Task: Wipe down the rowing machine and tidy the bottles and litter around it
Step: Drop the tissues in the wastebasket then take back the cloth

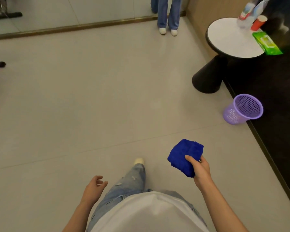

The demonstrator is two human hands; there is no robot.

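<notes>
the right hand (200, 171) grips a folded blue cloth (184, 156). the left hand (95, 186) hangs loosely curled, holding nothing. a purple mesh wastebasket (241, 109) stands near the round counter (228, 39).

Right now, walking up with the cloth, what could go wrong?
1. The green wipes pack overhangs the round table's rim; a brush could drop it.
2. The bottles and red cup crowd the far rim; reaching in may topple them.
3. The purple bin stands on the floor near the path; a foot could clip it.
</notes>
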